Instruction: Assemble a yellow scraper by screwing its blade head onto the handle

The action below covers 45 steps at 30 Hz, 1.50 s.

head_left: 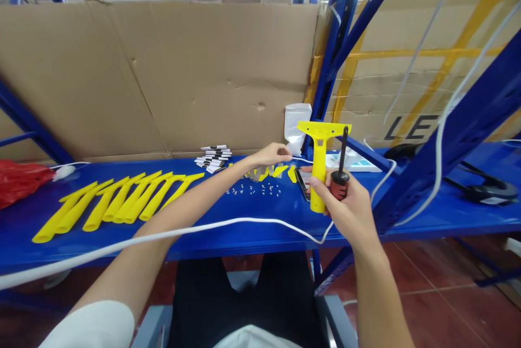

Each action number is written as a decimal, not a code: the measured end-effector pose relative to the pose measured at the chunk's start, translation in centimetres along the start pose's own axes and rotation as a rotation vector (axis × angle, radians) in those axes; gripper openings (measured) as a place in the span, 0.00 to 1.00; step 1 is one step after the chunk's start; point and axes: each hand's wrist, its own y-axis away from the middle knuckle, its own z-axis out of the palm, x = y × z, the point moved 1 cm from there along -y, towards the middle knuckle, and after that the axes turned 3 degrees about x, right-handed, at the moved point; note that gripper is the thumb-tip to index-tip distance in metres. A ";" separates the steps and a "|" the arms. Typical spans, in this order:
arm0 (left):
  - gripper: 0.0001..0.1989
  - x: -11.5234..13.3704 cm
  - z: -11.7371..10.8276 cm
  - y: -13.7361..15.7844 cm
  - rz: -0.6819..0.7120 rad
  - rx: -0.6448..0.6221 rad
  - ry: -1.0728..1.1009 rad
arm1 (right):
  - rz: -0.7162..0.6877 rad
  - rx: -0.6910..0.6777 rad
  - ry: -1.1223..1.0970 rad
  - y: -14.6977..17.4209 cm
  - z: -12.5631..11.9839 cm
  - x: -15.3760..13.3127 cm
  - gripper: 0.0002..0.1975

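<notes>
My right hand (350, 207) is closed around a yellow scraper handle (319, 169) with a wide T-shaped head, held upright above the shelf. The same hand also holds a screwdriver (339, 182) with a red and black grip, its dark shaft pointing up. My left hand (273, 154) reaches forward over several small yellow pieces (280, 171), its fingers curled together near a white pouch (296, 122). Whatever may be between those fingertips is hidden. Tiny metal parts (263, 190) lie spread in front of the yellow pieces. A phone (302, 182) lies partly behind the handle.
Several more yellow scraper handles (134, 201) lie in a row on the blue shelf (228, 228). Black-and-white packets (214, 158) sit at the back. A white cable (244, 221) crosses in front of me, and a blue post (451, 114) slants on the right. Red plastic (22, 179) lies far left.
</notes>
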 end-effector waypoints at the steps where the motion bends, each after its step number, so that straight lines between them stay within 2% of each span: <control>1: 0.24 -1.0 -0.2 -1.3 -0.033 -0.052 -0.058 | -0.008 -0.007 0.012 -0.1 -0.3 -0.1 0.27; 6: 0.30 -2.9 0.3 -6.7 -0.103 -0.259 -0.176 | -0.058 -0.026 0.032 -0.4 -1.0 -0.1 0.27; 11: 0.37 -3.5 1.5 -9.8 -0.126 -0.410 -0.217 | -0.062 -0.015 0.045 -0.7 -1.2 0.9 0.24; 16: 0.32 -4.2 1.7 -10.8 -0.164 -0.491 -0.231 | -0.055 -0.028 0.060 -0.9 -1.5 1.7 0.24; 23: 0.24 -4.1 0.7 -10.2 -0.177 -0.535 -0.148 | -0.058 -0.017 0.105 -0.9 -1.6 1.9 0.25; 30: 0.17 -3.8 -1.3 -8.5 -0.155 -0.422 0.013 | 0.002 -0.033 0.090 -1.0 -1.0 1.9 0.27; 38: 0.14 -2.4 -4.6 -4.8 -0.092 -0.319 0.091 | 0.002 -0.042 0.083 -1.1 -0.8 2.4 0.25; 41: 0.16 -1.7 -6.4 -2.7 -0.062 -0.220 0.150 | 0.037 -0.049 0.039 -1.1 -0.8 2.7 0.24; 45: 0.19 -0.5 -8.8 0.7 -0.020 0.038 0.241 | 0.062 -0.083 -0.027 -1.0 -0.1 2.9 0.24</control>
